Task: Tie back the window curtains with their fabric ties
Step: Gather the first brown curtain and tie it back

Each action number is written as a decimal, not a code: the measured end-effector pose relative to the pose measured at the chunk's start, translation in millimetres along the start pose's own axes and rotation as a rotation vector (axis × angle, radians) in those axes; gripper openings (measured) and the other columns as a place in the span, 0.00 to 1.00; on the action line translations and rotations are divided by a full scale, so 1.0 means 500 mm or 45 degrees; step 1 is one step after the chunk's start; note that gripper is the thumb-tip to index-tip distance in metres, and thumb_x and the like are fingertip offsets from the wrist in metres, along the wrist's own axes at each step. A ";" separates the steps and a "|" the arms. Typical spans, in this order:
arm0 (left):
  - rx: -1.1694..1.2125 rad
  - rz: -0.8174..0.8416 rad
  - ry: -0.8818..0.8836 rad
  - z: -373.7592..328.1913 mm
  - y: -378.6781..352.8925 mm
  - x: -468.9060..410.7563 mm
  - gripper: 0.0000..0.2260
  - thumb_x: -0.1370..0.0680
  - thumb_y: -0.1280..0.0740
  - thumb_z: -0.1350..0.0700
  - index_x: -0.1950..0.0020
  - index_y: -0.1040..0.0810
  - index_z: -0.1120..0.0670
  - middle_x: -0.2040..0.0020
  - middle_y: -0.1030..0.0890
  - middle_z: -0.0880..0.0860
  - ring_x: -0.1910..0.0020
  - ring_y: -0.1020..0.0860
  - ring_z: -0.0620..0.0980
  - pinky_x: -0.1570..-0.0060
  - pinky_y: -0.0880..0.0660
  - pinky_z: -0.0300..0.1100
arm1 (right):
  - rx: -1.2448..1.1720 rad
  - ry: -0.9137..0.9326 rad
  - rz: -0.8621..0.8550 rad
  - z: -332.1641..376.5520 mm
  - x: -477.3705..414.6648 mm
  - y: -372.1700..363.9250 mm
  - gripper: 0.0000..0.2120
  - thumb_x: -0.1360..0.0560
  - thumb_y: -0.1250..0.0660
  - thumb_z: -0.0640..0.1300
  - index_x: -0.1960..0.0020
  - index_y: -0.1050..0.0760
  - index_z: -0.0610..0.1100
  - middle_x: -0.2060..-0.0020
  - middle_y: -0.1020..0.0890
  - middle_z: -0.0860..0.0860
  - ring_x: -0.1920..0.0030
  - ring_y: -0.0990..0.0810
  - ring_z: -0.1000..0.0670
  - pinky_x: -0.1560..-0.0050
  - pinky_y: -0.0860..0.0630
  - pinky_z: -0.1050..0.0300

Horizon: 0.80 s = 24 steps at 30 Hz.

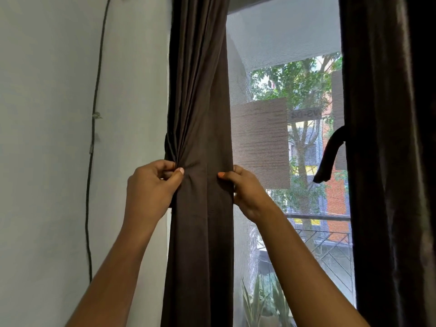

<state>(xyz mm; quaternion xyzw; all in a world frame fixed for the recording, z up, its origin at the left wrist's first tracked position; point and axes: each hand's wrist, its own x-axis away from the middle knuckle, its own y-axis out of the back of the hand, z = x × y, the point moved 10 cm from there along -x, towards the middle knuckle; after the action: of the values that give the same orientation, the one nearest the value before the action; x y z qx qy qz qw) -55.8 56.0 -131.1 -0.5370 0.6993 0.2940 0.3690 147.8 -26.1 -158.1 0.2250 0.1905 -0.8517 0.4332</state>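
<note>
A dark brown left curtain (200,114) hangs gathered beside the window. My left hand (151,185) pinches its left edge, where the folds bunch together against a dark fabric tie (168,147) that peeks out behind. My right hand (245,192) grips the curtain's right edge at the same height, thumb in front and fingers behind. On the right hangs a second dark curtain (389,161), and its fabric tie (329,156) dangles loose in front of the window.
A white wall (47,138) stands at the left with a black cable (92,161) running down it. Behind the curtains, a mesh window screen (283,43) shows trees, a balcony railing (325,218) and buildings outside.
</note>
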 end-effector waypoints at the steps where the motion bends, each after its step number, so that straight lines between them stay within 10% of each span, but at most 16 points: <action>1: 0.004 0.005 0.003 -0.002 -0.005 0.002 0.14 0.25 0.29 0.52 0.42 0.20 0.57 0.56 0.18 0.51 0.55 0.18 0.52 0.51 0.19 0.55 | -0.138 -0.049 0.032 -0.008 0.001 0.000 0.05 0.30 0.31 0.39 0.57 0.27 0.43 0.55 0.19 0.45 0.53 0.21 0.48 0.49 0.25 0.50; 7: 0.017 -0.002 -0.018 -0.028 -0.030 0.024 0.14 0.26 0.29 0.51 0.43 0.19 0.55 0.60 0.20 0.45 0.59 0.20 0.46 0.52 0.19 0.53 | 0.042 0.100 -0.214 0.064 0.051 0.077 0.05 0.27 0.30 0.39 0.56 0.26 0.45 0.63 0.18 0.51 0.64 0.20 0.54 0.67 0.25 0.59; 13: 0.094 -0.040 -0.085 -0.077 -0.058 0.061 0.11 0.26 0.28 0.53 0.46 0.18 0.54 0.63 0.22 0.39 0.61 0.22 0.36 0.53 0.22 0.39 | 0.942 0.656 -0.817 0.211 0.201 0.118 0.06 0.30 0.27 0.48 0.60 0.24 0.50 0.68 0.21 0.57 0.67 0.22 0.56 0.63 0.24 0.56; 18: 0.174 -0.010 -0.080 -0.100 -0.076 0.079 0.10 0.26 0.28 0.54 0.46 0.18 0.54 0.63 0.21 0.40 0.61 0.21 0.38 0.55 0.23 0.37 | 1.075 0.693 -0.732 0.226 0.207 0.088 0.14 0.28 0.29 0.47 0.45 0.26 0.52 0.58 0.21 0.55 0.64 0.22 0.58 0.60 0.23 0.55; 24: 0.193 0.001 -0.070 -0.084 -0.071 0.072 0.11 0.26 0.28 0.54 0.45 0.18 0.55 0.63 0.22 0.40 0.62 0.22 0.36 0.56 0.24 0.34 | 1.062 0.398 -0.622 0.179 0.116 0.088 0.06 0.29 0.29 0.49 0.55 0.18 0.47 0.60 0.17 0.51 0.57 0.18 0.50 0.52 0.22 0.50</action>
<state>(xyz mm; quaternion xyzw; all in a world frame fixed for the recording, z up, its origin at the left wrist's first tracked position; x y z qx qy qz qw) -35.3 -5.8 -138.4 -0.4990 0.7094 0.2550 0.4274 134.2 -135.0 -121.6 0.4524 -0.0562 -0.8880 0.0610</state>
